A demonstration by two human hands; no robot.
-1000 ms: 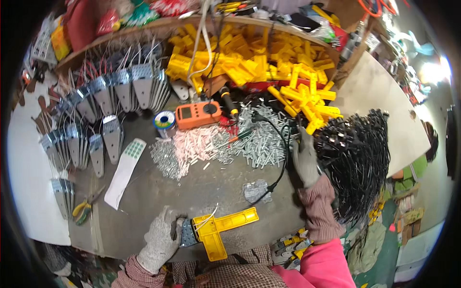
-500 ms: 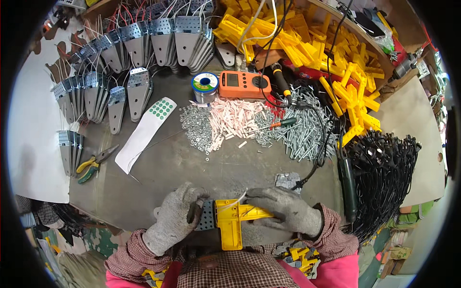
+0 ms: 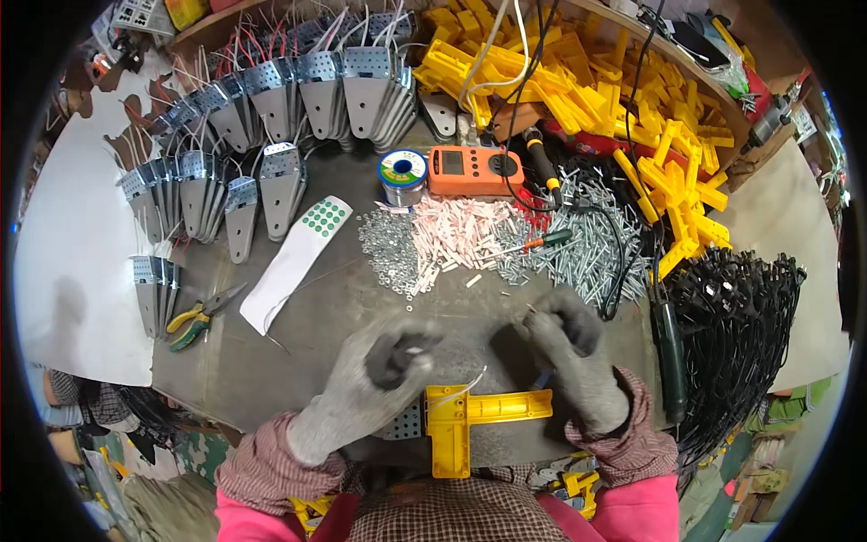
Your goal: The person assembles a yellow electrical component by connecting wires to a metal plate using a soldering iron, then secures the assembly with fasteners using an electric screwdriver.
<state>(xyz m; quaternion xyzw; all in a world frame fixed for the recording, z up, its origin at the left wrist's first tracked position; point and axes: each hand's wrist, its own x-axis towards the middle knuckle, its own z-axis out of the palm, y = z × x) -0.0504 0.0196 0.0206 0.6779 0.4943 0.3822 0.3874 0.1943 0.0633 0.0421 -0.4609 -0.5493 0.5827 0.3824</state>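
My left hand (image 3: 370, 375), in a grey work glove, hovers over the near part of the bench with curled fingers. A small pale spot shows at its fingertips, too blurred to name. To its right my right hand (image 3: 578, 357) is raised with thumb and fingers pinched together. Something tiny shows at the tips, but I cannot make it out. Below and between them lies a yellow plastic T-shaped housing (image 3: 449, 438), open side up, with a white wire (image 3: 470, 384) standing out of it. A perforated metal plate (image 3: 404, 423) joins its left side, partly hidden by my left arm.
Beyond my hands are piles of nuts (image 3: 390, 253), pale pink sleeves (image 3: 456, 233) and screws (image 3: 591, 248). A solder spool (image 3: 403, 178) stands beside an orange multimeter (image 3: 475, 170). Pliers (image 3: 203, 318) and a white sticker sheet (image 3: 293, 266) lie left; black cables (image 3: 731, 334) heap up at right.
Both hands have let go of the yellow housing and its metal plate and lifted away. The housing now lies on the bench. The whole view has shifted slightly.
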